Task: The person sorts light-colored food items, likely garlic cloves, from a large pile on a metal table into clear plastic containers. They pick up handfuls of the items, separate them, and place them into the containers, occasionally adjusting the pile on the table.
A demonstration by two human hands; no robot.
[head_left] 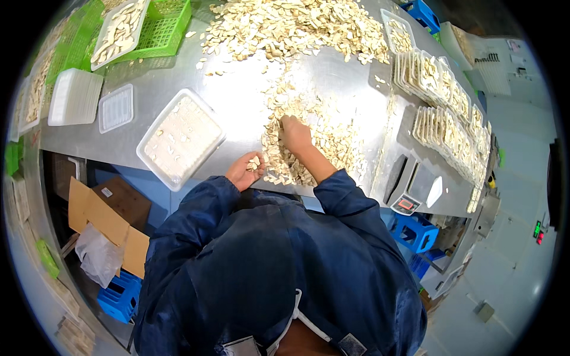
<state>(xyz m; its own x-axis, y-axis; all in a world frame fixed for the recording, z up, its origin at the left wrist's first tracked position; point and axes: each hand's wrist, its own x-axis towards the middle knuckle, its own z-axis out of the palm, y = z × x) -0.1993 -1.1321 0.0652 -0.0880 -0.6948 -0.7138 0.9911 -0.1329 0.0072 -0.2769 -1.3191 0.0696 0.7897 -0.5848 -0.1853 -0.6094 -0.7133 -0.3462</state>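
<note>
Pale dried slices, perhaps mushroom, lie in a loose pile (329, 149) on the steel table (240, 111) in front of me. My left hand (247, 170) is at the table's near edge, palm up with curled fingers, and cups a few slices. My right hand (295, 133) reaches into the pile's left side, fingers bent down onto the slices; whether it grips any is hidden. Left of my hands sits a clear plastic tub (180, 140) with small pale pieces inside. A larger heap of slices (298, 26) covers the table's far side.
Filled clear trays (445, 129) stand in rows at the right, behind a digital scale (407, 187). Stacked empty trays (73, 98), a single clear tray (116, 108) and a green basket (167, 33) are at the left. An open cardboard box (107, 222) and blue stools (414, 232) are below the table.
</note>
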